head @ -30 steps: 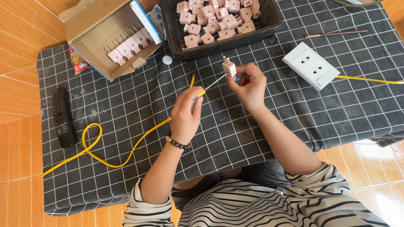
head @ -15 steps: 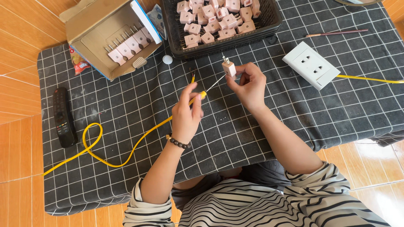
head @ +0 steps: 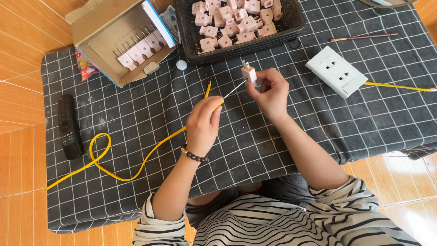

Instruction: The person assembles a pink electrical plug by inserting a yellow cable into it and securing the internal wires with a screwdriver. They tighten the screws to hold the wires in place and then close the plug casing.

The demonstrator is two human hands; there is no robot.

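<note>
My right hand [head: 270, 93] pinches a small pink plug adapter [head: 248, 72] with its metal prongs pointing up and away. My left hand [head: 203, 122] grips a yellow-handled screwdriver [head: 227, 94]; its thin metal shaft slants up to the right and its tip touches the side of the adapter. Both hands hover above the dark checked cloth [head: 150, 118], just in front of a black basket [head: 291, 27] filled with several pink adapters [head: 230, 20]. A beaded bracelet circles my left wrist.
An open cardboard box [head: 98, 27] holding several pink adapters lies at the back left. A white double socket [head: 336, 71] with a yellow cable [head: 396, 86] sits at right. A second yellow cable [head: 104, 155] loops at left beside a black remote [head: 68, 126]. A small white cap [head: 181, 64] and a thin stick [head: 364, 37] lie nearby.
Both hands have held almost still; the screwdriver tip stays against the adapter with only slight shifts of the fingers.
</note>
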